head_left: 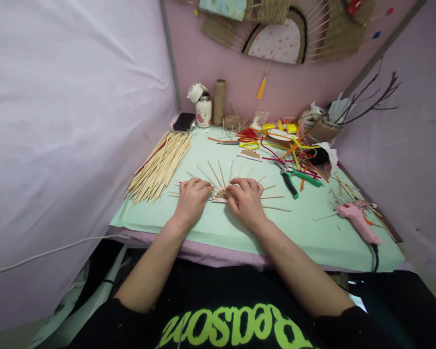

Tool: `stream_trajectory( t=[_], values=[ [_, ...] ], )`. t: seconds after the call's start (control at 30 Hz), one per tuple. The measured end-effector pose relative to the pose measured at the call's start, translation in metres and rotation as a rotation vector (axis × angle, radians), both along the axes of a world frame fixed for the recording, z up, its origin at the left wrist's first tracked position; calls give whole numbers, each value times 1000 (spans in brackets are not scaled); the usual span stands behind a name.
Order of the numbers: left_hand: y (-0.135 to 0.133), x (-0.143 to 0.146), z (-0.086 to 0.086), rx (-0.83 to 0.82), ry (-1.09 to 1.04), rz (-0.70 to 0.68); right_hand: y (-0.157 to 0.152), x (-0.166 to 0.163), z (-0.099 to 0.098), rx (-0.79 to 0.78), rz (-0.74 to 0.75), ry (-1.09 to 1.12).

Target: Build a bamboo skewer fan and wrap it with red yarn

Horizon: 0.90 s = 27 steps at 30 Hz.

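Note:
A fan of thin wooden sticks [214,170] lies flat on the table, spreading outward from a small half-round piece [220,198] at its middle. My left hand [194,195] rests over the fan's left side, fingers together and bent, fingertips at the half-round piece. From the other side my right hand [246,196] covers part of the sticks, its thumb and fingers closed at the piece's right end. Both palms face down and hide the inner ends of several sticks.
A heap of wooden skewers [162,167] lies at left. Behind are a phone [184,121], a bottle [204,110], twine [232,122] and scissors [249,144]. Green-handled pliers [289,184] sit right of the fan among pipe cleaners. A pink glue gun [359,222] lies at far right.

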<state>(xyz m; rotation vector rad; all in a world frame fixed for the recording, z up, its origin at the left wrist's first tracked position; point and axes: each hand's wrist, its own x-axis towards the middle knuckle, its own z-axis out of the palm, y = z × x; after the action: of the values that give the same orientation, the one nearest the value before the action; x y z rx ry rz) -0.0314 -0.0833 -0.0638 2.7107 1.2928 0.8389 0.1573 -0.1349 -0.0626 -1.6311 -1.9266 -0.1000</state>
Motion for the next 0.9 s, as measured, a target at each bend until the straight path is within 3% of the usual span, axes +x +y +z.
stream_trajectory(
  t=[0.5,0.9],
  values=[
    [-2,0,3,-22,-33,-21,-2,-1,0,-28,158,-69],
    [-3,0,4,-24,-50,-28,-3,-2,1,-38,177,-109]
  ],
)
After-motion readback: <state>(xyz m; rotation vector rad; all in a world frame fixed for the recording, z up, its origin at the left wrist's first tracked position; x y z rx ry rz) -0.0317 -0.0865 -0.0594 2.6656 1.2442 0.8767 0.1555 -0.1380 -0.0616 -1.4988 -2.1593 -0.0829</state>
